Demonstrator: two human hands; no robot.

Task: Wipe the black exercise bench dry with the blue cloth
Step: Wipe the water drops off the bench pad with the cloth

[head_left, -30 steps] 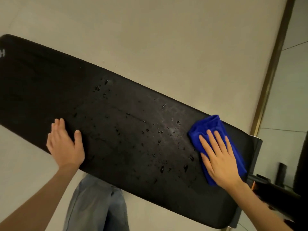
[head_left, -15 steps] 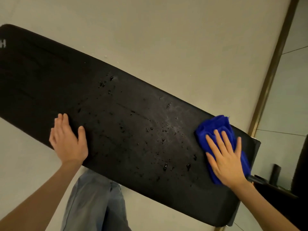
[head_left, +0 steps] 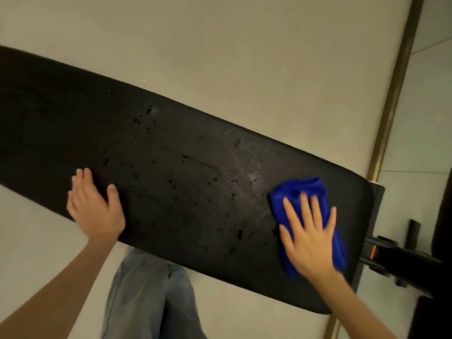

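The long black exercise bench (head_left: 73,133) runs diagonally from the upper left to the lower right. Water droplets (head_left: 220,182) are scattered over its middle. A bunched blue cloth (head_left: 300,189) lies on the pad near its right end. My right hand (head_left: 309,238) presses flat on the cloth with the fingers spread, covering its lower half. My left hand (head_left: 94,209) rests flat on the bench's near edge at the left, fingers together, holding nothing.
Beige floor (head_left: 244,57) surrounds the bench. A brass strip (head_left: 401,81) divides it from grey tiles at the right. The bench's black frame (head_left: 401,255) with an orange mark juts out past the right end. My jeans-clad leg (head_left: 146,297) is below the bench.
My right hand and the cloth slid slightly left and towards me along the bench's right end. The left hand stayed planted. The view shifted a little.
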